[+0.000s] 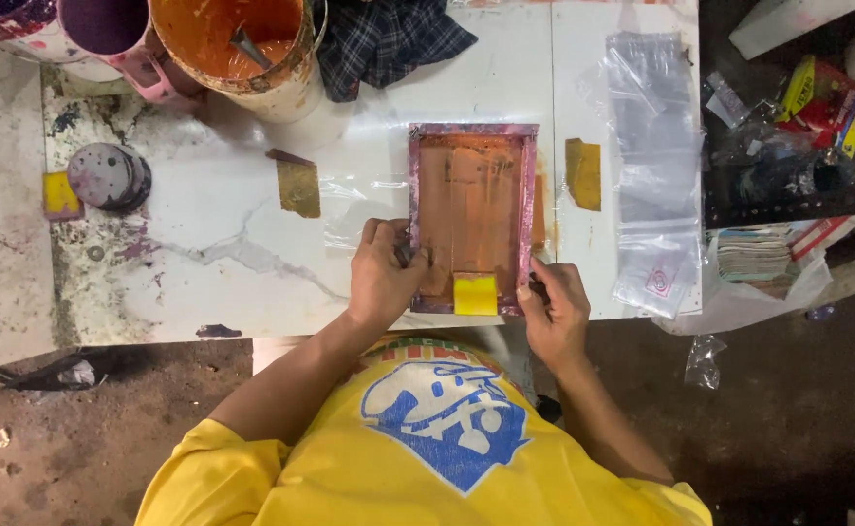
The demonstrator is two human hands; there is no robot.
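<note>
A small printing screen (470, 156) with a pink-stained frame and orange-inked mesh lies flat on the white table (204, 263), on top of a clear plastic sheet (369, 209). A yellow squeegee (475, 293) rests inside the frame at its near edge. My left hand (385, 273) grips the frame's near left side, fingers curled over the rim. My right hand (553, 307) holds the frame's near right corner.
An orange paint bucket (242, 44) with a stick, a purple bucket (106, 29) and a plaid cloth (384, 39) stand at the back. A round lid (108, 177) sits left. Clear plastic bags (651, 166) lie right, beside a cluttered crate (798, 146). Yellow tape pieces (583, 173) mark the table.
</note>
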